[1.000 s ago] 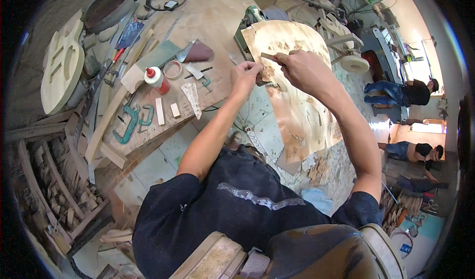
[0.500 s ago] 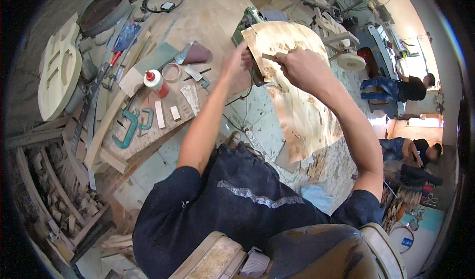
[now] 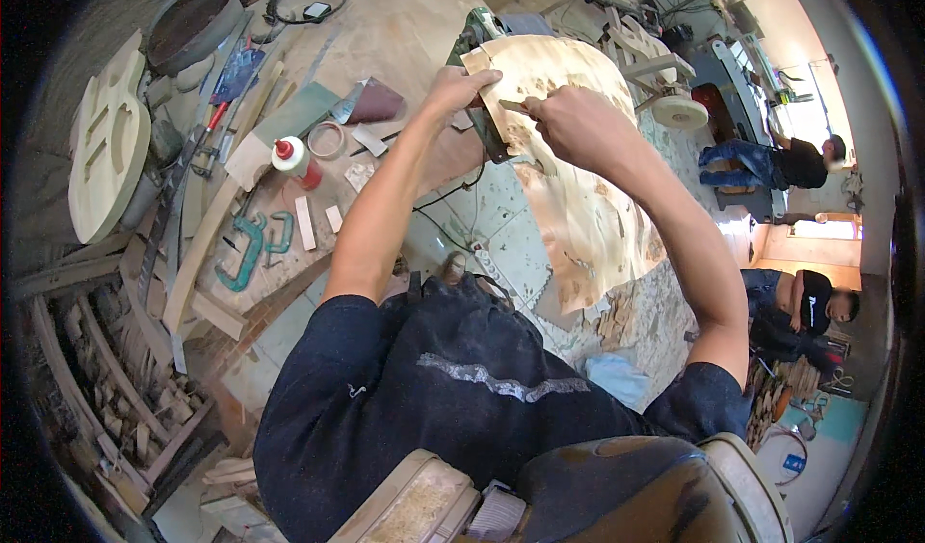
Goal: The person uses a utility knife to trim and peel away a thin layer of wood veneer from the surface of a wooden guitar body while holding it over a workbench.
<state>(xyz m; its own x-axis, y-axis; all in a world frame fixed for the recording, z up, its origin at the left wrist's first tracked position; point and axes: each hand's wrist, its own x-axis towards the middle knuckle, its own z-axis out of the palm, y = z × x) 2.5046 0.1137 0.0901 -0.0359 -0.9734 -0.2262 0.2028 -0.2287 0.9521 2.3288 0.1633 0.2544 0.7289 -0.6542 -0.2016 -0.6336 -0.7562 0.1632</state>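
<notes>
A large sheet of pale, knotty wood veneer [image 3: 588,225] rests on a green machine or vise [image 3: 472,34] and droops toward the floor. Its upper left margin is between the thumb and fingers of my left hand [image 3: 457,92]; the thumb lies on top, the fingertips are hidden beneath. A narrow strip along that margin is set off by a line. My right hand [image 3: 583,131] is closed above the sheet around a small, thin flat tool [image 3: 514,106], perhaps a knife, whose tip points left toward the line. Most of the tool is covered by my fingers.
The bench [image 3: 405,23] at left carries a red-capped glue bottle [image 3: 295,160], a tape roll [image 3: 326,139], green clamps [image 3: 249,249] and sandpaper [image 3: 374,102]. A guitar-shaped wooden body [image 3: 111,148] stands far left. Two people [image 3: 805,172] are off to the right.
My left hand has moved up to the veneer's left margin and taken hold of it. My right hand has shifted slightly left with the tool. The bench view has shifted a little left.
</notes>
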